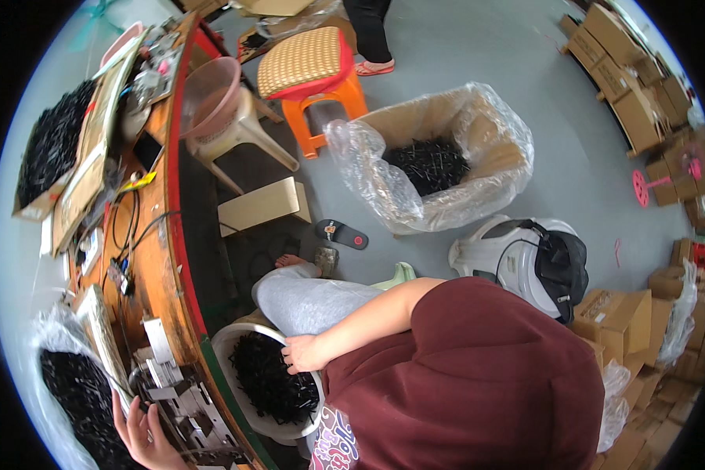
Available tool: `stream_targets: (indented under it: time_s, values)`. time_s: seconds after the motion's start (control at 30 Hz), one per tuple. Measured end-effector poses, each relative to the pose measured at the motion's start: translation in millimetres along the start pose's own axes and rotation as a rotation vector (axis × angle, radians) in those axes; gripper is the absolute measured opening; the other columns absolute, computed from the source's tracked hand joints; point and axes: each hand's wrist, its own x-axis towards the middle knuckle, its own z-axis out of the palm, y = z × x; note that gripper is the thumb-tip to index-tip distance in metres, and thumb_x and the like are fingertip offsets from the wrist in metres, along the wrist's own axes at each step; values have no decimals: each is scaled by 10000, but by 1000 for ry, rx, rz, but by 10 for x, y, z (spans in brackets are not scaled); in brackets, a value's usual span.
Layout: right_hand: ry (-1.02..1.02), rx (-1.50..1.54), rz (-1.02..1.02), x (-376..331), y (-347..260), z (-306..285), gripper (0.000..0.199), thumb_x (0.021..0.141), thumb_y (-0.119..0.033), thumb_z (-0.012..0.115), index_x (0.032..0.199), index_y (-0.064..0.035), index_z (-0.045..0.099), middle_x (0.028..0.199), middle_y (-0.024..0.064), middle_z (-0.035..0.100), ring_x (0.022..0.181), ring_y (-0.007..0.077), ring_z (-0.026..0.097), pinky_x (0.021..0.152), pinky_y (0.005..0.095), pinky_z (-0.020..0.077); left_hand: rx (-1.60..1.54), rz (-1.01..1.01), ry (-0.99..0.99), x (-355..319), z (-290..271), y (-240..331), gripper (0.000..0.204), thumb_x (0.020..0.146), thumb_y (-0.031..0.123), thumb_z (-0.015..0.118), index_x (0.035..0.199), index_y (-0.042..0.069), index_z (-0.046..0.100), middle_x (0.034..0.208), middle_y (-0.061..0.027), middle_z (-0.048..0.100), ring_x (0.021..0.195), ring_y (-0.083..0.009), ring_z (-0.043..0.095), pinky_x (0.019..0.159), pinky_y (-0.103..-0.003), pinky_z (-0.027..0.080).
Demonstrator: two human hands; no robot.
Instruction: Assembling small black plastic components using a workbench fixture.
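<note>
My right hand hangs over the right side of a white bucket filled with thin black pieces. Its fingers are bent and slightly apart; I see nothing held in them. At the lower left, my left hand has its fingers spread, beside a metal fixture on the bench. Left of that hand, a box lined with clear plastic holds more black pieces. What lies beneath my left palm is hidden.
The wooden bench carries cables and another box of black parts. Across the floor are a plastic-lined carton, an orange stool, a beige stool with a pink basin, a slipper and stacked cartons. Another person's leg shows behind.
</note>
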Motion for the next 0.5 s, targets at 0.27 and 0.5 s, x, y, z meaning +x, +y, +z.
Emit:
stream_targets:
  time_s: [0.27, 0.5]
  values:
    - [-199, -128, -114, 126, 46, -18, 250, 944, -301, 570, 1075, -219, 766, 1149, -55, 720, 1229, 212, 560, 999, 451, 443, -47, 43, -223, 429, 550, 498, 260, 880, -103, 673, 1134, -55, 685, 1479, -82, 546, 822, -68, 593, 693, -194, 539]
    - [-248, -57, -98, 154, 50, -55, 281, 969, -302, 553, 1127, -187, 754, 1181, -28, 718, 1232, 268, 567, 1000, 469, 457, -46, 47, -330, 410, 683, 509, 280, 835, -110, 691, 1100, -24, 689, 1458, -125, 552, 842, -117, 602, 625, -198, 548]
